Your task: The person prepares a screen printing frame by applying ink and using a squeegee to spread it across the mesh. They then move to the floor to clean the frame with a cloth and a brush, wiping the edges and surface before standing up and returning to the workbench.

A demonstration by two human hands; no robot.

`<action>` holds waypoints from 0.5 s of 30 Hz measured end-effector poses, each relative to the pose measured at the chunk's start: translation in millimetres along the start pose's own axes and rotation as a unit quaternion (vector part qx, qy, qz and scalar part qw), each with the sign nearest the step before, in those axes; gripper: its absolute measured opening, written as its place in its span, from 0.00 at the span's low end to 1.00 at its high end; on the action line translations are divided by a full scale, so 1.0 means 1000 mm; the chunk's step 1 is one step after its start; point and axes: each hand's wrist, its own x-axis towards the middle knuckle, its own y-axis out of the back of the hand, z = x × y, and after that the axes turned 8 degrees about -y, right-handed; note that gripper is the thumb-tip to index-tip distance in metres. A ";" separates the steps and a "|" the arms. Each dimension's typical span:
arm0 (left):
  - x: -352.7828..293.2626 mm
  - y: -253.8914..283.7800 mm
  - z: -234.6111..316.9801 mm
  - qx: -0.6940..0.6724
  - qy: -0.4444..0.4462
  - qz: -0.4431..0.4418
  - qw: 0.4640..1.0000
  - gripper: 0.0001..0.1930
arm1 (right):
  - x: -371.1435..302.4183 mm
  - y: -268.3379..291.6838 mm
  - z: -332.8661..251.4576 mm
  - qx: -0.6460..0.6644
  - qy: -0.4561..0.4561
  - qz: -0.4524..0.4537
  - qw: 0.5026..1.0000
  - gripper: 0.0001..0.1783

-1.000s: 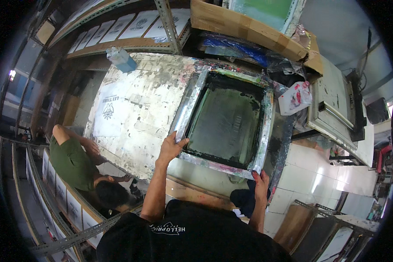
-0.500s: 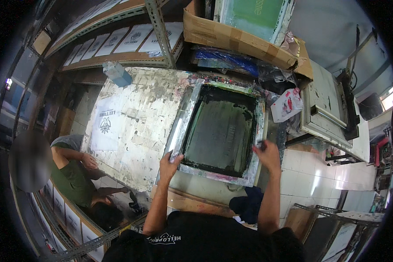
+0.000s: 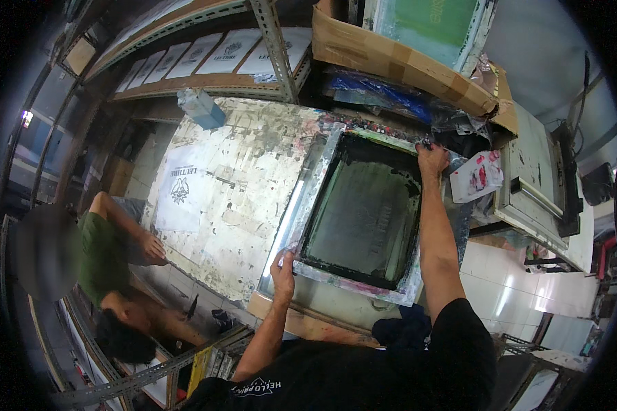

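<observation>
Two bare hands grip a screen-printing frame point(image 3: 360, 212) with dark mesh lying flat on a paint-stained worktable point(image 3: 233, 178): the left hand point(image 3: 282, 268) curls over its near left corner, the right hand point(image 3: 432, 159) clasps its far right corner. A white sheet with a dark emblem point(image 3: 178, 195) lies at the table's left, a pale blue box point(image 3: 202, 108) behind it. A white, red-smeared bag point(image 3: 476, 177) sits right of the frame, a long cardboard box point(image 3: 397, 61) beyond; another person in a green top point(image 3: 103, 253) crouches left.

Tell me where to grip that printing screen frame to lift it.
Grip the screen frame by its metal rim, never the inked mesh, from two opposite corners: near-left, where the left hand rests, and far-right, where the right hand reaches. It lies flat and wide.
</observation>
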 end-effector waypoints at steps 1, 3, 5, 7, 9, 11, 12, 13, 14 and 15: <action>0.001 -0.002 0.003 -0.011 -0.007 -0.005 1.000 0.20 | 0.004 -0.003 0.007 0.025 0.004 0.006 1.000 0.30; 0.000 -0.006 0.012 -0.022 -0.018 0.010 1.000 0.20 | 0.005 -0.005 0.008 -0.001 0.026 0.016 1.000 0.28; -0.004 -0.015 0.017 -0.100 -0.028 0.047 0.993 0.21 | 0.008 -0.005 0.008 -0.025 0.054 -0.020 0.998 0.28; -0.013 -0.009 0.015 -0.130 0.044 0.051 0.989 0.23 | 0.023 0.001 0.017 -0.047 0.088 -0.100 0.990 0.30; -0.026 -0.004 0.006 -0.178 0.092 0.049 0.978 0.23 | 0.028 -0.003 0.031 -0.050 0.123 -0.041 0.990 0.31; -0.035 -0.013 -0.015 -0.247 0.117 0.040 0.961 0.22 | 0.030 -0.005 0.046 -0.042 0.137 0.016 0.990 0.31; -0.044 -0.024 0.004 -0.233 0.136 0.033 0.962 0.17 | 0.025 -0.001 0.047 -0.032 0.136 0.038 0.989 0.30; -0.046 -0.030 0.000 -0.230 0.170 -0.017 0.958 0.17 | 0.018 0.006 0.052 -0.025 0.134 0.052 0.989 0.30; -0.050 -0.031 -0.007 -0.225 0.203 -0.061 0.951 0.18 | 0.007 0.013 0.050 -0.015 0.136 0.061 0.989 0.30; -0.058 -0.026 -0.017 -0.220 0.235 -0.090 0.942 0.18 | -0.026 0.026 0.033 -0.007 0.147 0.046 0.988 0.30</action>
